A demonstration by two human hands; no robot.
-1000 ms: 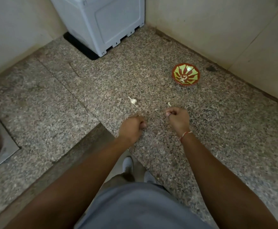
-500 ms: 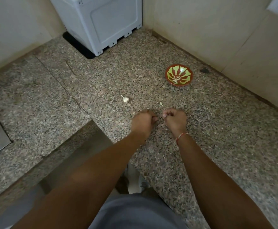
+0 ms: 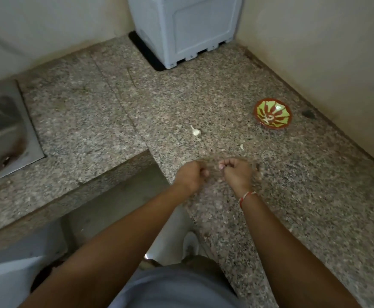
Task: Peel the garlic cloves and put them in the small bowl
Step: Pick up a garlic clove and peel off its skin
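Note:
The small red and green bowl (image 3: 282,109) stands on the granite counter near the right wall, with a pale garlic piece (image 3: 267,120) inside it. An unpeeled garlic clove (image 3: 196,131) lies on the counter left of the bowl. A small white scrap (image 3: 241,147) lies nearer to me. My left hand (image 3: 189,177) is a closed fist close to my right hand (image 3: 237,173), both just above the counter's front edge. A small pale thing, seemingly a garlic clove (image 3: 221,166), is pinched in my right fingertips. Both hands are blurred.
A grey appliance (image 3: 186,30) stands in the back corner. A steel sink (image 3: 3,130) is set into the counter at the left. Walls close the back and right sides. A dark spot (image 3: 308,114) marks the counter beyond the bowl. The counter steps inward under my arms.
My left hand has moved right until it is close to my right hand. The view has swung left, so the bowl and clove now sit further right and the sink shows more.

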